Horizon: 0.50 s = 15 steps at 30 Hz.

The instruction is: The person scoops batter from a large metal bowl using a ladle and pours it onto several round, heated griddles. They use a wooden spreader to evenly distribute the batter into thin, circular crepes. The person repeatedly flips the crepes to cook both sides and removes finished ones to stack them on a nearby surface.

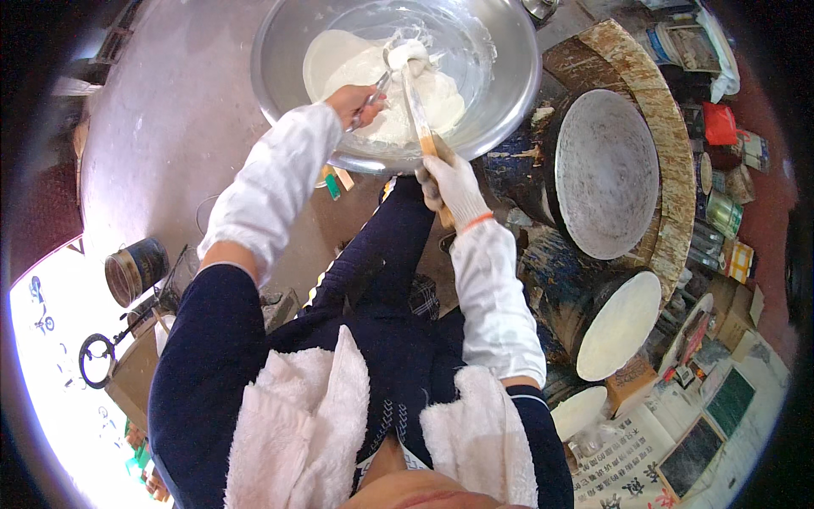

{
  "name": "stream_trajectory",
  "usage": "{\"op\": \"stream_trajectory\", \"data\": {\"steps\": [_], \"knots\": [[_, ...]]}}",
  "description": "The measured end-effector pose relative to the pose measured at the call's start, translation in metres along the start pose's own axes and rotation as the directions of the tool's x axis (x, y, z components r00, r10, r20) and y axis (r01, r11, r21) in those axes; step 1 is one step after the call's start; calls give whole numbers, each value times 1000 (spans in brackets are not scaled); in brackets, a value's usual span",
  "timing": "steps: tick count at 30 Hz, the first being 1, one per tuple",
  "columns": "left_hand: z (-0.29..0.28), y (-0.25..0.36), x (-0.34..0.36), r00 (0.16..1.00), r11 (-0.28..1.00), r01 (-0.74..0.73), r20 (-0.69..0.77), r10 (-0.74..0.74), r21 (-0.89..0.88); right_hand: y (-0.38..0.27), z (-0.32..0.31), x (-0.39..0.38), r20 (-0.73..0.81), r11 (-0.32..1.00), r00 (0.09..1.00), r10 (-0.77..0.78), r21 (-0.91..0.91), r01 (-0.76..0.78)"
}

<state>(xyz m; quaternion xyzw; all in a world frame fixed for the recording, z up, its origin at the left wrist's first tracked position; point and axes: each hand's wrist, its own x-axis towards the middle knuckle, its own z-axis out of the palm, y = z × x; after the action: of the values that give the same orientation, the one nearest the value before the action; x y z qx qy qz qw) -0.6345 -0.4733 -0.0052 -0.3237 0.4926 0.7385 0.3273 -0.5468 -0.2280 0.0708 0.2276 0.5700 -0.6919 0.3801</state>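
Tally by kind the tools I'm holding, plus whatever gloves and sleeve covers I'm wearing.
Held tools: 2
White glove: 1
White sleeve covers: 2
Total: 5

Round grey griddle (606,174) beside a worn, curved wooden bench (674,127).
Beyond it at right sit a red bag (720,124), a green tin (723,213) and a cardboard box (744,318); a dark bucket (140,270) sits on the floor (170,102) at left.

I see a wide steel bowl (517,72), thick off-white paste (437,100) pooled inside, smeared up the wall. Stick (415,109) slants, paste-coated, wooden grip, end at pale lump (408,55). Metal tool (383,82) tilted, head unclear to me.
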Motion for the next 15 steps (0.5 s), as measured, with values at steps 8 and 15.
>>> {"op": "stream_trajectory", "data": {"steps": [8, 15], "knots": [[-47, 7, -221, 971, 973, -223, 105, 216, 61, -26, -19, -156, 23, 979, 1000, -11, -203, 15], [-133, -43, -127, 636, -90, -467, 405, 657, 880, -30, -25, -136, 121, 716, 993, -2, -693, 86]]}}
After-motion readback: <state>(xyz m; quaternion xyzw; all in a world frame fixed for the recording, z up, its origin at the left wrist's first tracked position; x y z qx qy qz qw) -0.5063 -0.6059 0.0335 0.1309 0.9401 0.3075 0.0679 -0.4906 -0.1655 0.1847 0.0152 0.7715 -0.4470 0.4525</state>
